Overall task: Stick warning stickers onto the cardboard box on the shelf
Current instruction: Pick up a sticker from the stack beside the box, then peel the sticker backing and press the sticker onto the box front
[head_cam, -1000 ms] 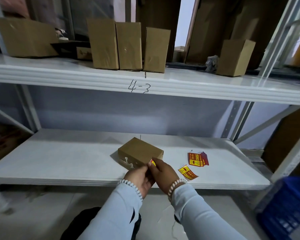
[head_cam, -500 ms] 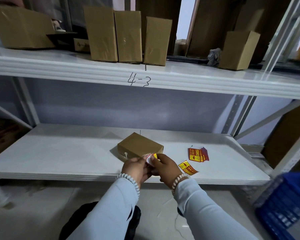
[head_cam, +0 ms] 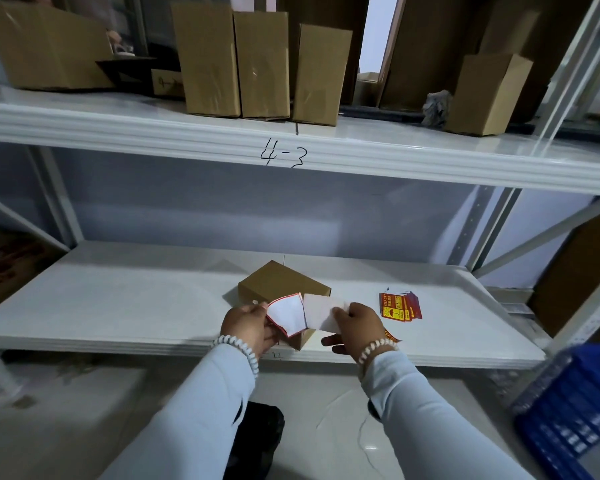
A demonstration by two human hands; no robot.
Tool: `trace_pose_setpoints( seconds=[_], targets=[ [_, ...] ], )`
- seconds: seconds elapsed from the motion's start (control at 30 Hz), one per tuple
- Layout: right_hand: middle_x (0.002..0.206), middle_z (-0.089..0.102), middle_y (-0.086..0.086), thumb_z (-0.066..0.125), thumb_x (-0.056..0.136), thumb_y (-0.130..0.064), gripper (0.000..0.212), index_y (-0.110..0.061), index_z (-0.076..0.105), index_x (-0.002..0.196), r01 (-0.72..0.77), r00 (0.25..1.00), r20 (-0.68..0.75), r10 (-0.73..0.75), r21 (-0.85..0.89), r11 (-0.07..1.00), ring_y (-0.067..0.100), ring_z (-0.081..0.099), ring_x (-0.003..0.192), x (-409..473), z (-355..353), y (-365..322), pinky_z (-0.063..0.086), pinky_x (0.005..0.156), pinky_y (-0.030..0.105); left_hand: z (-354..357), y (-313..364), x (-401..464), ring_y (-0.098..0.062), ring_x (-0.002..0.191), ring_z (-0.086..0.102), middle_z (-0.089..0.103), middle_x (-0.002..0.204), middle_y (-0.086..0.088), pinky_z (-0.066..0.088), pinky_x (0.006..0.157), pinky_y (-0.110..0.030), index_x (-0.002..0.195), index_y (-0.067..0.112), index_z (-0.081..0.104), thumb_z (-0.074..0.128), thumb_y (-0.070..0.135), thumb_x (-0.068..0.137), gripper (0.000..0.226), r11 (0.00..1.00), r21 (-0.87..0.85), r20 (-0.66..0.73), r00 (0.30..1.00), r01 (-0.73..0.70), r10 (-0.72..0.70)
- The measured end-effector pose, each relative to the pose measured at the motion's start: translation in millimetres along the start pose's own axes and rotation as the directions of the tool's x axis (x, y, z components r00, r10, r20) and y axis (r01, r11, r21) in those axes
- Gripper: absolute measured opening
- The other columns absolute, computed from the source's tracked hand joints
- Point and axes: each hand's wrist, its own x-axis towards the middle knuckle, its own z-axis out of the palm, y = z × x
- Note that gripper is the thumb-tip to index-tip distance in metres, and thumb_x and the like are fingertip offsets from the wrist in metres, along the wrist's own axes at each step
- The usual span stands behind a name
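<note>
A small flat cardboard box lies on the lower white shelf, just behind my hands. My left hand pinches a sticker whose white underside with a red edge faces me. My right hand holds the pale backing paper beside it, pulled apart from the sticker. A small stack of red and yellow warning stickers lies on the shelf to the right of the box. Another sticker peeks out behind my right wrist.
The upper shelf, marked "4-3", carries several upright cardboard boxes. A blue plastic crate stands on the floor at the lower right. Shelf posts rise at the right.
My hands have drawn apart, peeling the sticker from its backing; the sticker's white underside now shows in the left hand and the backing sits in the right.
</note>
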Motion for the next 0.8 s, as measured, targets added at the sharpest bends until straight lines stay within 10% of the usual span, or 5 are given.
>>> trace_pose_setpoints(
  seconds=[0.57, 0.8],
  targets=[
    [0.102, 0.066, 0.017, 0.042, 0.094, -0.015, 0.016, -0.008, 0.053, 0.105, -0.093, 0.99, -0.093, 0.105, 0.121, 0.988, 0.027, 0.072, 0.063, 26, -20, 15, 0.053, 0.059, 0.032, -42, 5, 44, -0.039, 0.089, 0.063, 0.063, 0.11, -0.022, 0.052, 0.077, -0.04, 0.089, 0.003, 0.055, 0.045, 0.011, 0.101, 0.018, 0.951, 0.308, -0.133, 0.99, 0.004, 0.039],
    [0.084, 0.068, 0.01, 0.048, 0.093, -0.016, 0.013, -0.011, 0.055, 0.102, -0.084, 0.996, -0.036, 0.087, 0.063, 0.994, 0.026, 0.071, 0.065, 37, -11, 21, 0.054, 0.063, 0.034, -62, -5, 62, -0.024, 0.102, 0.062, 0.071, 0.115, -0.009, 0.043, 0.086, -0.023, 0.095, 0.006, 0.073, 0.055, 0.013, 0.093, 0.019, 0.565, 0.816, 0.026, 0.984, -0.122, 0.175]
  ],
)
